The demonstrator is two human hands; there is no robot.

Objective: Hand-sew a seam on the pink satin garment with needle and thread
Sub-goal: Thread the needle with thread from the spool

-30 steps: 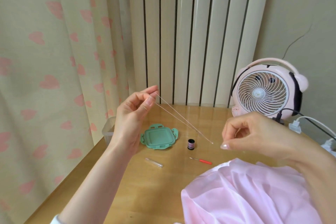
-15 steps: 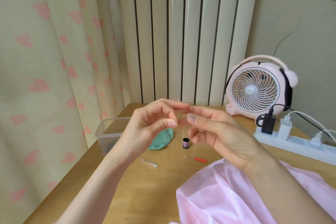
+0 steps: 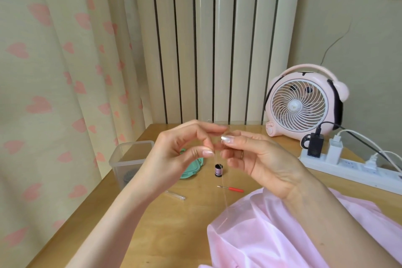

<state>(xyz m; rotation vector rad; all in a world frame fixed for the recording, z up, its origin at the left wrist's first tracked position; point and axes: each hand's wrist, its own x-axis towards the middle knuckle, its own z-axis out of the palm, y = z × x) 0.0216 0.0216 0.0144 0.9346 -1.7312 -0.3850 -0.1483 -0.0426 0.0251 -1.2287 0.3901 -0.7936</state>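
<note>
The pink satin garment (image 3: 282, 237) lies bunched at the table's near right corner. My left hand (image 3: 174, 154) and my right hand (image 3: 258, 159) meet fingertip to fingertip above the table's middle. Both pinch a fine pale thread (image 3: 223, 193), which hangs from between the fingertips down onto the garment. The needle itself is not discernible among the fingers. A small dark thread spool (image 3: 218, 169) stands on the table just below the hands.
A red-handled seam ripper (image 3: 233, 189) and a clear tube (image 3: 176, 195) lie on the wooden table (image 3: 152, 230). A green lid (image 3: 192, 169) and a clear container (image 3: 130, 159) sit left; a pink fan (image 3: 302, 102) and a power strip (image 3: 348, 167) stand right.
One second ago my hands were apart with the thread stretched taut between them. They have come together, and the thread now hangs down to the garment.
</note>
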